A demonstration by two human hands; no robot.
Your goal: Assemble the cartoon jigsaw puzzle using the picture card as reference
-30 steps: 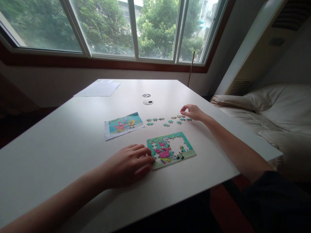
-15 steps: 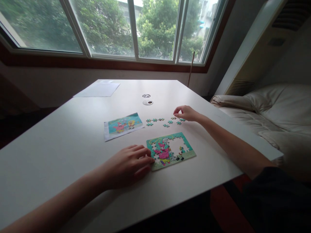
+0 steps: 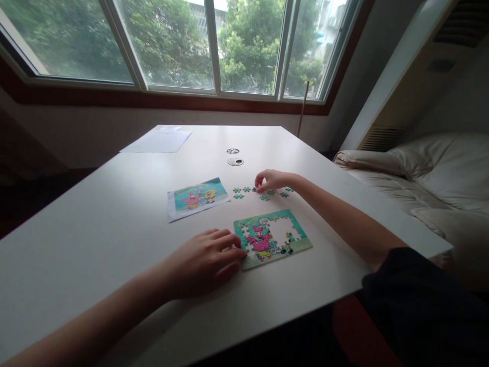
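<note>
A partly filled cartoon jigsaw puzzle (image 3: pixel 273 238) lies on the white table (image 3: pixel 114 224). My left hand (image 3: pixel 206 260) rests flat on the table, fingers spread, its fingertips touching the puzzle's left edge. Beyond the puzzle lies a row of several loose teal puzzle pieces (image 3: pixel 244 192). My right hand (image 3: pixel 271 180) reaches over that row with its fingers curled in a pinch at the pieces; what it grips is too small to make out. A printed reference picture (image 3: pixel 196 197) of the same cartoon lies left of the loose pieces.
A sheet of paper (image 3: pixel 158 140) lies at the table's far left. Two round cable ports (image 3: pixel 234 156) sit in the tabletop beyond the pieces. A cream sofa (image 3: pixel 416 173) stands to the right, and windows run along the far wall.
My right hand has slid leftward along the row of loose pieces, from its right end to its middle. My left hand has stayed at the puzzle's edge.
</note>
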